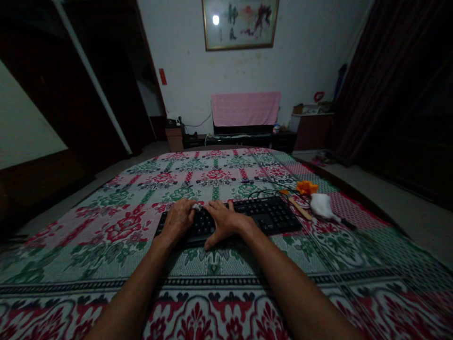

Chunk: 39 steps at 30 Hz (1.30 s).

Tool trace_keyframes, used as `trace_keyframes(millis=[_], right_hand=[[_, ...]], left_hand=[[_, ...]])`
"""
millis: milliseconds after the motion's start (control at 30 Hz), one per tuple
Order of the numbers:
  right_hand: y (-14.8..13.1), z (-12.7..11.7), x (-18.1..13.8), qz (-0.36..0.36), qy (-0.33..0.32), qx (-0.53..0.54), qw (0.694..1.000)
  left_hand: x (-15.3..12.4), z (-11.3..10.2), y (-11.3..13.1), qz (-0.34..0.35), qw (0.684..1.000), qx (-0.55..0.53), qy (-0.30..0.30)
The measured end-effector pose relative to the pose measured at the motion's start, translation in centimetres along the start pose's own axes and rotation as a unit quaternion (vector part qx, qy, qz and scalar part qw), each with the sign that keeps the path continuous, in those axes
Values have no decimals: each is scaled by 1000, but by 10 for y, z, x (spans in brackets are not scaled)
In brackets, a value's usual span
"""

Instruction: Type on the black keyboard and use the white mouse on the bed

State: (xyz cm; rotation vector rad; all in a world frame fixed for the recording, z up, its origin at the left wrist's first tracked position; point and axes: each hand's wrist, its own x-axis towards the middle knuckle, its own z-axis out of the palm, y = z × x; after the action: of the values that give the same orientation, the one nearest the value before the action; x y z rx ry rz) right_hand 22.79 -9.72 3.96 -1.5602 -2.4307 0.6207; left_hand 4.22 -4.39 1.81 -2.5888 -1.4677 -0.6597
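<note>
Cloth [120,227]: R grip [225,220] wide on kbd [274,213]

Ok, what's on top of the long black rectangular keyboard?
The left hand and right hand cover part of the keyboard; a small whitish scrap shows between them. What's under the hands is hidden.

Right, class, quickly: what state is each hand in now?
Left hand: curled over the keyboard, small white thing beside it; whether it's gripped cannot be told.
Right hand: open, spread across the keyboard.
</note>
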Motion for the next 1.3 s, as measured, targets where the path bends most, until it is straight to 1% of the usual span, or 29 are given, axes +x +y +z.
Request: trace_keyframes(millis=[100,200,367,500,633,800,867,1000,1100,1200,1300], right_hand=[[1,1,0,-3,6,5,1000],[2,1,-1,-13,2,7,1000],[4,2,0,-17,14,6,1000],[4,3,1,-17,7,-3,1000],[5,4,1,-19,15,0,1000],[7,6,2,-27,21,0,999],[7,5,2,-25,18,-5,1000],[4,0,-2,-19,-5,-7,1000],[2,-2,-4,-18,-9,-5,1000],[3,-2,-4,-22,-4,-5,1000],[4,0,-4,-32,4,-5,999]], left_hand=[[2,5,5,13,1000,6,-15],[2,7,4,17,999,8,-26],[2,2,-2,19,999,8,-32],[2,-2,-1,14,999,27,-41],[2,1,2,25,999,29,-33],[0,4,-2,40,999,2,-24],[0,2,-3,36,999,9,-31],[3,-7,-2,8,997,45,-69],[5,-11,3,-11,996,49,-72],[5,-9,8,3,997,27,-76],[3,-4,7,18,997,23,-77]])
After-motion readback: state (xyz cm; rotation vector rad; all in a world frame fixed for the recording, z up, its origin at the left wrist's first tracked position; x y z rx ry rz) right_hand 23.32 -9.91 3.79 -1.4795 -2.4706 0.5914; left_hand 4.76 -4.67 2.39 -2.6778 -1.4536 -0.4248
